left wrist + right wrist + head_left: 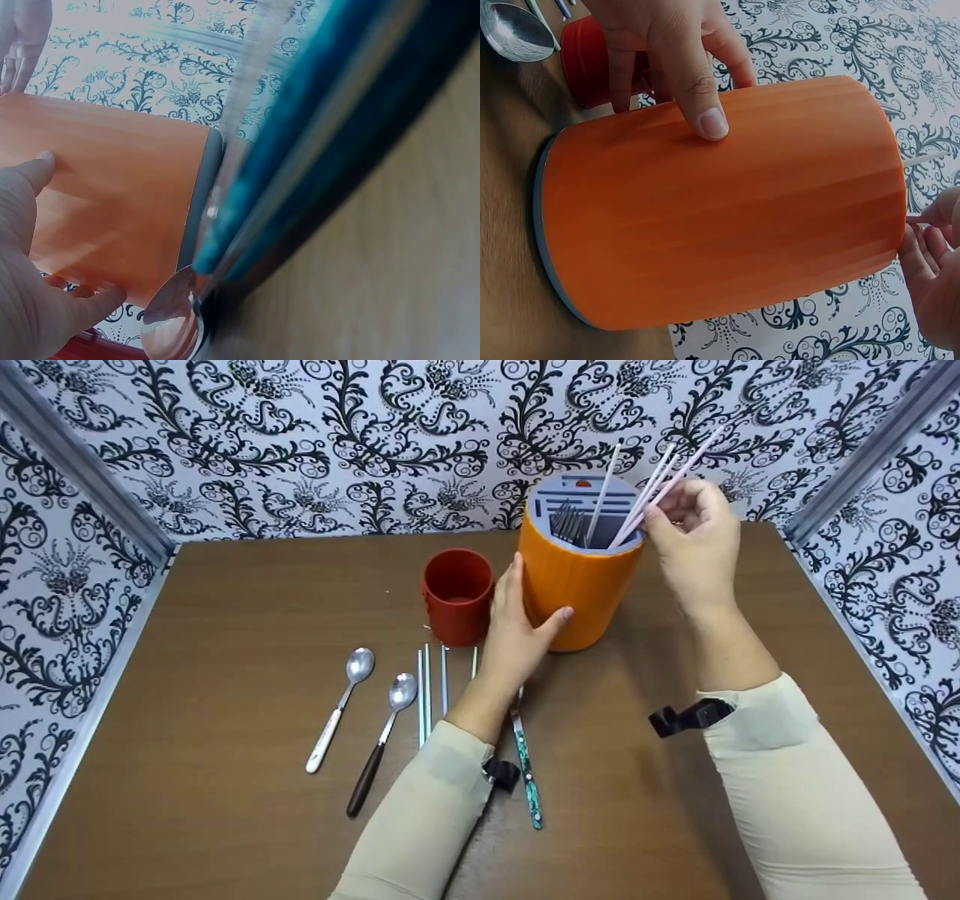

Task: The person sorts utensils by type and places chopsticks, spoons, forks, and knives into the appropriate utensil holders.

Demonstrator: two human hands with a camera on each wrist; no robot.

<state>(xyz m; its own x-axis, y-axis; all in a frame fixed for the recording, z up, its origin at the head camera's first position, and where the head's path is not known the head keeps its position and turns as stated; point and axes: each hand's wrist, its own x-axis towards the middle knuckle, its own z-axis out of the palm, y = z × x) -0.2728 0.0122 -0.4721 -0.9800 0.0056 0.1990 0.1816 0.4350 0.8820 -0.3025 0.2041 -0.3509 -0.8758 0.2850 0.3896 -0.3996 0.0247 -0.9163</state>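
An orange cutlery holder (581, 600) with a grey slotted top stands upright on the table. My left hand (517, 634) grips its left side, thumb on the front. At the top right rim, my right hand (701, 540) pinches a pink chopstick (697, 459) that leans in the large slot. Other pale chopsticks (604, 487) and several forks (568, 521) stand in that opening. In the right wrist view, the right hand's fingertips (934, 217) are right at the holder's rim, and the left thumb (712, 124) presses its wall.
A red cup (459, 619) stands just left of the holder. On the table lie a white-handled spoon (326, 739), a dark-handled spoon (367, 776), several light chopsticks (428, 690) and a teal-patterned handle (527, 772) near the left forearm. A patterned wall (360, 450) rises behind.
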